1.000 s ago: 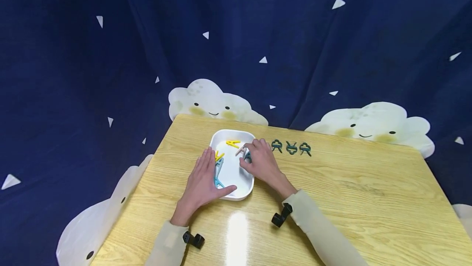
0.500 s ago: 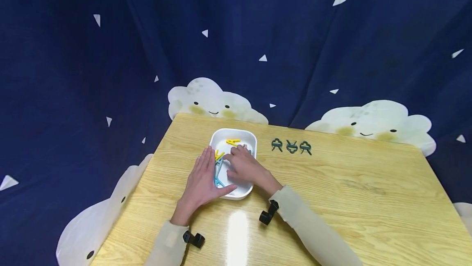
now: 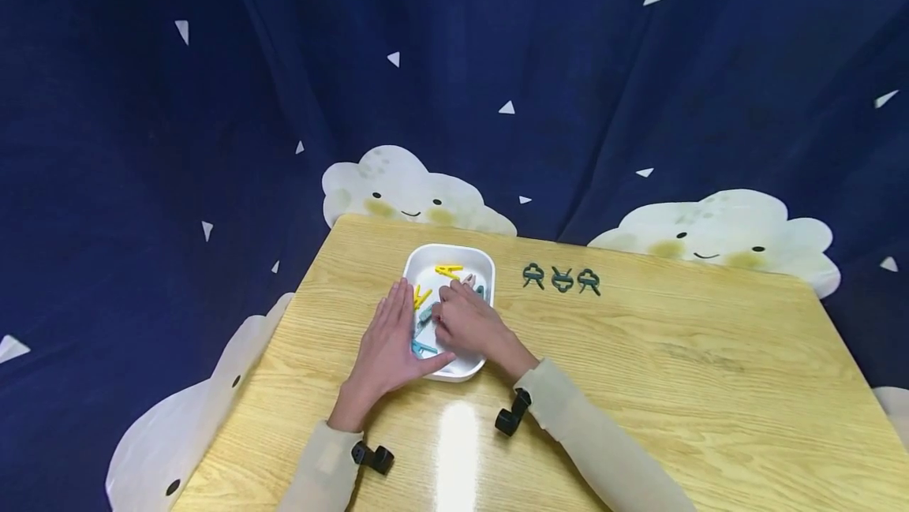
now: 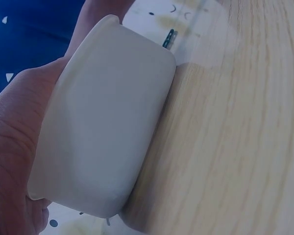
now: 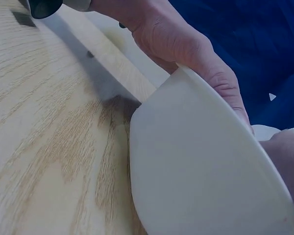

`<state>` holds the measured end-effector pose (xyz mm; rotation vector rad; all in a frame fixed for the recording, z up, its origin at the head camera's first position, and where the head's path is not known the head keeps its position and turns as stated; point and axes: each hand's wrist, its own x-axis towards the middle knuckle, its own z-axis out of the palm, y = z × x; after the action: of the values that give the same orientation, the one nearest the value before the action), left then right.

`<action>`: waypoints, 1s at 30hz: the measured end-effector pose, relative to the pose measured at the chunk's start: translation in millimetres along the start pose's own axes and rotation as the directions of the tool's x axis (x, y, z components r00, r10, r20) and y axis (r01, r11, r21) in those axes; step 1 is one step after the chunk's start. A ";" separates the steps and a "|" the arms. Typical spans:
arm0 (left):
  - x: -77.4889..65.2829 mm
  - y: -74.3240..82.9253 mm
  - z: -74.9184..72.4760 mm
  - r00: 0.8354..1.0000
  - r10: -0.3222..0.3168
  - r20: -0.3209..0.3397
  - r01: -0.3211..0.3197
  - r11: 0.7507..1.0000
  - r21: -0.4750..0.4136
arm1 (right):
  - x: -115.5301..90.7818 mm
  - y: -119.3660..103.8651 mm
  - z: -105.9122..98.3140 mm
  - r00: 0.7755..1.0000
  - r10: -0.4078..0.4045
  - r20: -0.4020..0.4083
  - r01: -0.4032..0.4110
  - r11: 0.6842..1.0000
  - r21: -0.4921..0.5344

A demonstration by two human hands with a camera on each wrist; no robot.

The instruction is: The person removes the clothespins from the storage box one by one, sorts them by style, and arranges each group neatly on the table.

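Observation:
In the head view a white plastic tray (image 3: 485, 259) stands on the wooden table. Two yellow clips (image 3: 449, 270) lie inside it, with a light blue clip (image 3: 424, 347) near the front left and a pale pink clip (image 3: 469, 281) at the right. My left hand (image 3: 387, 342) rests along the tray's left rim, fingers straight, thumb across the front corner. Reaching into the tray, my right hand (image 3: 469, 323) has curled fingers and pinches the end of a grey-blue clip (image 3: 425, 315); its fingertips are partly hidden. Both wrist views show mostly the tray's outer wall (image 4: 103, 117).
Three dark green clips (image 3: 562, 280) lie in a row on the table (image 3: 682, 370), right of the tray. A dark blue curtain (image 3: 454, 39) with printed clouds hangs behind the table's far edge. A black camera is strapped on each wrist.
My right hand has moved left across the tray, from the clips at its right side to the grey-blue clip. The light blue clips have shifted and come apart. My left hand stays put.

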<state>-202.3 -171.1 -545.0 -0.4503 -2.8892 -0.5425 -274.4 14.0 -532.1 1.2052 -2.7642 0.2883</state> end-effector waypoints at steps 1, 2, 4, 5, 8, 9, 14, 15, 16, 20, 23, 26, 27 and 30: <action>0.0 -0.3 0.1 1.000 0.002 -0.003 -0.002 1.000 0.001 | 0.1 0.2 0.0 1.000 0.005 -0.010 -0.005 1.000 0.003; -0.1 -0.4 0.0 1.000 0.004 -0.006 -0.004 1.000 -0.001 | 0.0 0.3 0.0 1.000 0.012 -0.019 -0.012 1.000 0.007; -0.2 -0.9 0.0 1.000 0.008 -0.016 -0.008 1.000 0.000 | -0.2 0.3 -0.1 0.999 0.024 -0.030 -0.024 1.000 0.012; -0.1 -1.1 0.0 1.000 0.010 -0.022 -0.010 1.000 -0.001 | -0.3 -0.1 -0.3 0.999 0.032 -0.027 -0.031 0.999 0.017; -0.5 -1.6 0.0 0.999 0.012 -0.031 -0.012 1.000 -0.005 | -0.3 -1.2 -0.2 0.999 0.039 0.010 -0.038 0.999 -0.005; -0.6 -1.6 0.1 0.999 0.013 -0.033 -0.013 1.000 -0.005 | -0.1 -1.6 0.0 0.999 0.036 0.027 -0.035 0.999 -0.022; -0.9 -1.2 0.4 1.000 0.004 -0.020 -0.005 1.000 -0.005 | 0.8 -2.4 1.7 0.996 0.041 0.075 -0.036 0.997 -0.068; -0.8 -1.1 0.4 1.000 0.004 -0.016 -0.004 1.000 -0.005 | 0.7 -2.3 2.2 0.996 0.044 0.071 -0.039 0.997 -0.068; -0.7 -0.9 0.5 1.000 0.002 -0.013 -0.002 1.000 -0.004 | 0.8 -1.9 2.4 0.997 0.047 0.067 -0.043 0.997 -0.064; -0.4 -0.5 0.7 1.000 0.005 -0.013 -0.005 1.000 0.001 | 0.7 -0.4 3.0 0.998 0.044 0.042 -0.041 0.997 -0.059; -0.3 -0.6 0.4 1.000 0.008 -0.013 -0.008 1.000 0.005 | 0.7 -0.5 2.8 0.999 0.026 0.046 -0.023 0.998 -0.057; -0.3 -0.6 0.0 1.000 0.006 -0.010 -0.006 1.000 0.008 | 0.3 -1.4 2.7 0.998 0.015 0.067 -0.011 0.998 -0.054; -0.3 -0.5 0.0 1.000 0.005 -0.008 -0.005 1.000 0.008 | 0.3 -1.8 2.7 0.997 0.012 0.073 -0.008 0.998 -0.056; -0.4 -0.3 -0.1 1.000 0.004 -0.009 -0.004 1.000 0.007 | -0.1 -2.6 3.0 0.997 0.015 0.078 -0.009 0.998 -0.070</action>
<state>-202.0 -171.5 -545.1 -0.4517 -2.8803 -0.5329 -272.4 11.7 -534.7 1.2086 -2.8226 0.1479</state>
